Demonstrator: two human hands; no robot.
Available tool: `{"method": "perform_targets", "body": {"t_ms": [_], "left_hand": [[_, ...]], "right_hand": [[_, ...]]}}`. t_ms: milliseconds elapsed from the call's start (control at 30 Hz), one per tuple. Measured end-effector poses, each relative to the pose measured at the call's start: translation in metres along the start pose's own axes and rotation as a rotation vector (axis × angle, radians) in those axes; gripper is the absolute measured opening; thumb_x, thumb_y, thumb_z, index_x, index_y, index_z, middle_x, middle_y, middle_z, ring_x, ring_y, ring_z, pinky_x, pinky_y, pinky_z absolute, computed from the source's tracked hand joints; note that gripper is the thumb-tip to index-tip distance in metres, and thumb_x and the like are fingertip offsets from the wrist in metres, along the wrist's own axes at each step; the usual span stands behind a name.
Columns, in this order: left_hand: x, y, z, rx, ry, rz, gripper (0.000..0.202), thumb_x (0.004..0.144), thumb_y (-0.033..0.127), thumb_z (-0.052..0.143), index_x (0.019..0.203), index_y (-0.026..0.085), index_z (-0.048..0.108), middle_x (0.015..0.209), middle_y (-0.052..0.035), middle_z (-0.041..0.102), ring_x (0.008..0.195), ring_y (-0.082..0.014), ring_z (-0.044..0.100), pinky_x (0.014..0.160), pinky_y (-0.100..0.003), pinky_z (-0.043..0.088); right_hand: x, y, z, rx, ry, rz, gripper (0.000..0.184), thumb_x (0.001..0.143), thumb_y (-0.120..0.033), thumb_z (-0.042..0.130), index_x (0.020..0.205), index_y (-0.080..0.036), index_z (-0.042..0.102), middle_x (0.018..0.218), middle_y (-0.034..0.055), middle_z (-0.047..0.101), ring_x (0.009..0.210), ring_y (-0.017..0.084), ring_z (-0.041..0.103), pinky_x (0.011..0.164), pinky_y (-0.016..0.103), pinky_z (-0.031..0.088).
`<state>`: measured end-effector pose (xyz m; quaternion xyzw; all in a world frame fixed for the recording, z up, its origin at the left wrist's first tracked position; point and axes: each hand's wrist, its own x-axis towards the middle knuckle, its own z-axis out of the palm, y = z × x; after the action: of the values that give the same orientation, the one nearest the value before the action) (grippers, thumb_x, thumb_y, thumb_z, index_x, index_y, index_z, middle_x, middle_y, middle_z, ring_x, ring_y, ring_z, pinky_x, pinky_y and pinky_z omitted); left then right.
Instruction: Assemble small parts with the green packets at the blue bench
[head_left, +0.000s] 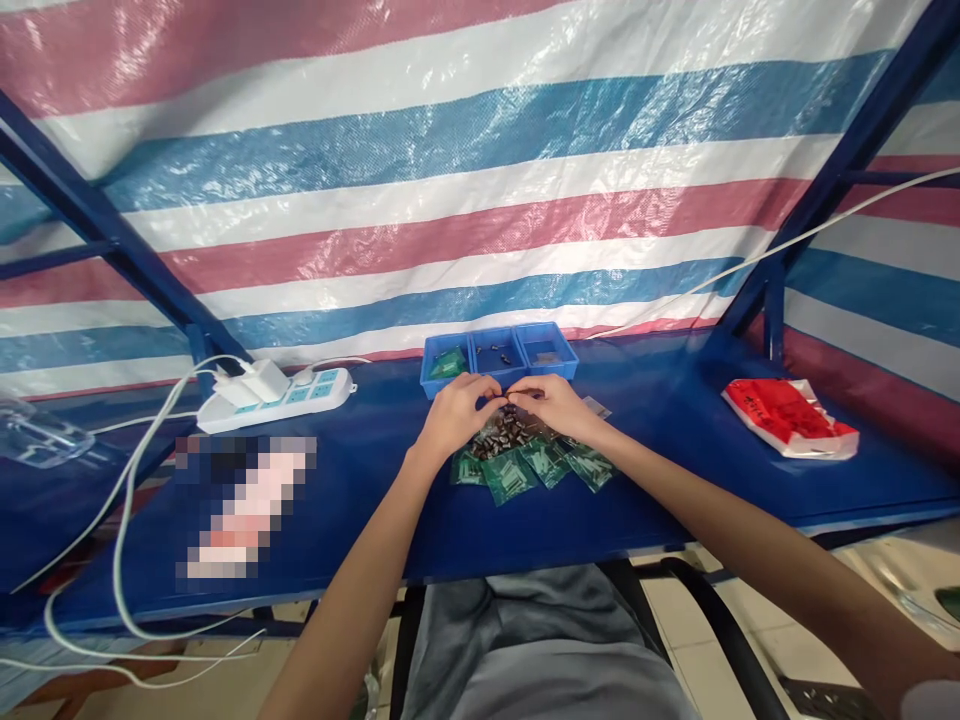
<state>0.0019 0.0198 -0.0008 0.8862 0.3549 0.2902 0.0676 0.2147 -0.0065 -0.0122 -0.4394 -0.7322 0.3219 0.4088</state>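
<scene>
Bench (675,480), blue: 3 blue trays (499,358) in a row at the back; 1 pile of small dark parts (504,432) on about 5 green circuit boards (525,468), centre. Left hand (454,412) and right hand (551,402), both palm down, fingertips pinched together over the pile; what they grip is too small to tell. 1 white power strip (281,398); 1 red-and-white bag (787,418), writing unreadable.

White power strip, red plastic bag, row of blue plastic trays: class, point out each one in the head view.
White power strip (300,393), head view: the top face near its sockets.
Red plastic bag (787,417), head view: the middle of its red side.
Row of blue plastic trays (498,378), head view: the front wall of the middle tray.
</scene>
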Motion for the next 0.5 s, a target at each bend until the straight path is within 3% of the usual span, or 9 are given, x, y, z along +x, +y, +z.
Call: {"method": "perform_targets", "body": {"t_ms": [233,500], "left_hand": [[0.001,0.013,0.009,0.029,0.010,-0.001,0.011,0.097,0.032,0.061,0.096,0.022,0.065,0.097,-0.0021,0.069,0.097,-0.0208,0.065,0.076,-0.029,0.047],[-0.003,0.014,0.005,0.045,-0.014,0.024,0.017,0.102,0.033,0.050,0.102,0.020,0.062,0.105,-0.0044,0.063,0.090,-0.0183,0.063,0.072,-0.029,0.046]], "right_hand": [[-0.001,0.002,0.002,-0.116,0.089,-0.042,0.022,0.095,-0.034,0.057,0.088,-0.021,0.074,0.091,0.0041,0.076,0.082,0.022,0.068,0.070,0.031,0.046],[-0.003,-0.004,0.002,-0.406,0.062,-0.184,0.023,0.097,-0.019,0.048,0.085,-0.019,0.067,0.080,0.0049,0.068,0.071,0.019,0.059,0.069,0.031,0.041]]}}
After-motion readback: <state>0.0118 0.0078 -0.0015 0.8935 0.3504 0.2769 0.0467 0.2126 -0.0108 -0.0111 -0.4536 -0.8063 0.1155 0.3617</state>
